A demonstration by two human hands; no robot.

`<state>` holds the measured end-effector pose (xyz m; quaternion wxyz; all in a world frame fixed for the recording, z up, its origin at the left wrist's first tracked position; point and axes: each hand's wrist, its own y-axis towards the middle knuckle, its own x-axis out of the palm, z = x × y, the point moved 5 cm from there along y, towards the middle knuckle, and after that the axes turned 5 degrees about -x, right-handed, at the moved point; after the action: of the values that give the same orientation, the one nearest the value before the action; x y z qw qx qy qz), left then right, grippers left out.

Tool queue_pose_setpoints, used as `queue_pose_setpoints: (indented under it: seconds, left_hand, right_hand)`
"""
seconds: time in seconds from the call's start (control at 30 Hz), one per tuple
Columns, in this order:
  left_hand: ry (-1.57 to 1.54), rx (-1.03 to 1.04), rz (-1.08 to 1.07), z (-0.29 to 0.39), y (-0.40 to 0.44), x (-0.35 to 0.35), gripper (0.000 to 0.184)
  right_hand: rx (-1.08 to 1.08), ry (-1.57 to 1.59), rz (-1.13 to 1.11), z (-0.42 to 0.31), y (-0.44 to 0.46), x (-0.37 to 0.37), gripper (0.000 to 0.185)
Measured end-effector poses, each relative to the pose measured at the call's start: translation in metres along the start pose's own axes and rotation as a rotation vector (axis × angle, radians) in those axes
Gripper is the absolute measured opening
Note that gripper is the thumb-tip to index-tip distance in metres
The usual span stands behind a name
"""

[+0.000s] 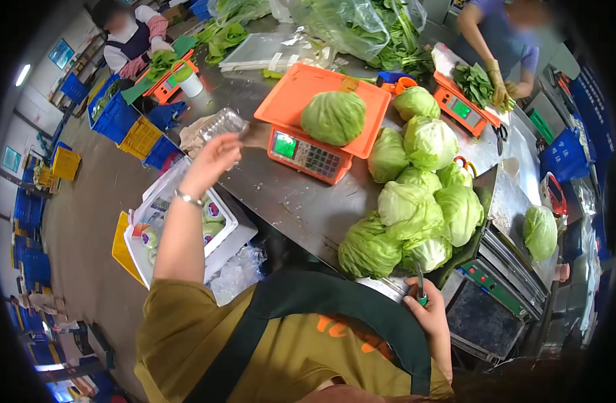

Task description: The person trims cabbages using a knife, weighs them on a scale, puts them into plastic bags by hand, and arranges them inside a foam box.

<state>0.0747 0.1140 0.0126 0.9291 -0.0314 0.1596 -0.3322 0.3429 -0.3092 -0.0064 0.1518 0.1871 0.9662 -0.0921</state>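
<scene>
My right hand point(430, 314) is closed round the green handle of a small knife point(421, 293), whose blade points up by the lettuce pile. Several heads of iceberg lettuce point(409, 208) are heaped just beyond it on the steel table's right side. One more lettuce head point(333, 118) rests on the orange pan of a digital scale point(304, 153) with a lit green display. My left hand point(217, 160) is raised left of the scale, fingers loosely curled, with nothing visible in them. Beside its fingertips lies a clear plastic container point(225, 123); whether they touch it I cannot tell.
A white foam box point(231, 232) with wrapped produce stands below my left arm. Across the steel table point(281, 201), two co-workers handle leafy greens at orange scales. Scissors point(501, 138) lie at the right. A wrapping machine point(489, 316) with a lettuce head on top is right of me.
</scene>
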Motion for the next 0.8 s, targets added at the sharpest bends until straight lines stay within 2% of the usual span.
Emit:
queue_pose_setpoints:
  seconds: [0.17,0.3,0.4,0.47,0.53,0.6,0.7,0.8]
  left_hand:
    - [0.004,-0.115,-0.185,-0.076,-0.051,0.026,0.04]
    - [0.159,-0.205,-0.411,-0.08,-0.07,0.041,0.044]
    - [0.298,-0.097,-0.395,-0.057,-0.062,0.036,0.053]
    - [0.314,-0.012,-0.351,-0.033,-0.042,0.039,0.068]
    - [0.375,0.165,-0.263,0.007,-0.015,0.056,0.079]
    - [0.461,0.584,-0.12,0.041,0.021,0.082,0.089]
    - [0.627,0.547,0.154,0.057,0.086,0.119,0.094]
    - [0.486,0.562,-0.055,0.056,0.14,0.142,0.092]
  right_hand:
    - [-0.008,-0.013,-0.107,-0.005,0.024,0.028,0.034]
    - [0.007,-0.064,-0.146,-0.021,0.037,0.046,0.035]
    - [-0.009,-0.081,-0.162,-0.027,0.038,0.054,0.034]
    - [-0.012,-0.087,-0.142,-0.032,0.036,0.057,0.034]
    - [-0.021,-0.112,-0.104,-0.035,0.029,0.055,0.034]
    - [-0.031,-0.121,-0.048,-0.034,0.018,0.054,0.034]
    - [0.008,-0.109,0.035,-0.034,-0.005,0.048,0.035]
    - [0.049,-0.076,0.179,-0.023,-0.042,0.038,0.035]
